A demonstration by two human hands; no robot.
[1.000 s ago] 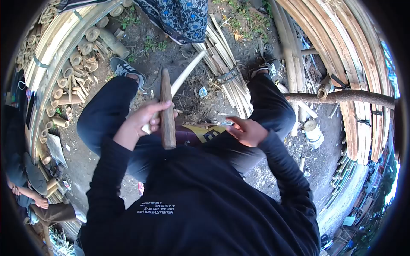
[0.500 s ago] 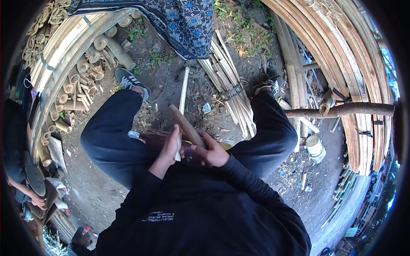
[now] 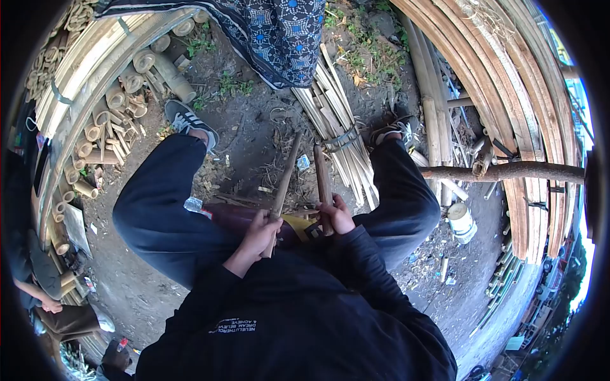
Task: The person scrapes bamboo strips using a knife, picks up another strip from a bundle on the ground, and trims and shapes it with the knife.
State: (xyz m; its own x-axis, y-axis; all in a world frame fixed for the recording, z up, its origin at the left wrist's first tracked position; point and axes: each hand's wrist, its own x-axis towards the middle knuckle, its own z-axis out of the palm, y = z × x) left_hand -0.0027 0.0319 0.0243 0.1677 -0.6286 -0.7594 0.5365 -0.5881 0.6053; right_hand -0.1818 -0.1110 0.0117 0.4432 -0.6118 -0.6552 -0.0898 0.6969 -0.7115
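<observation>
Head view — dirt ground point(image 3: 432, 305), bamboo stacks point(image 3: 489, 76) — left grip point(image 3: 259, 235) wraps a stick point(image 3: 286, 174), right grip point(image 3: 337, 216) a wooden bar point(image 3: 322, 178).

A stick point(image 3: 287, 173) is held in the left grip point(image 3: 259, 235), a wooden piece point(image 3: 323, 178) in the right grip point(image 3: 339, 218). From between them, a cloth point(image 3: 279, 41) is found at twelve o'clock, bundled strips point(image 3: 341, 141) at one, a bucket point(image 3: 462, 225) at three.

Long brown strip point(image 3: 286, 174), shorter wooden bar point(image 3: 323, 181), side by side, apart
</observation>
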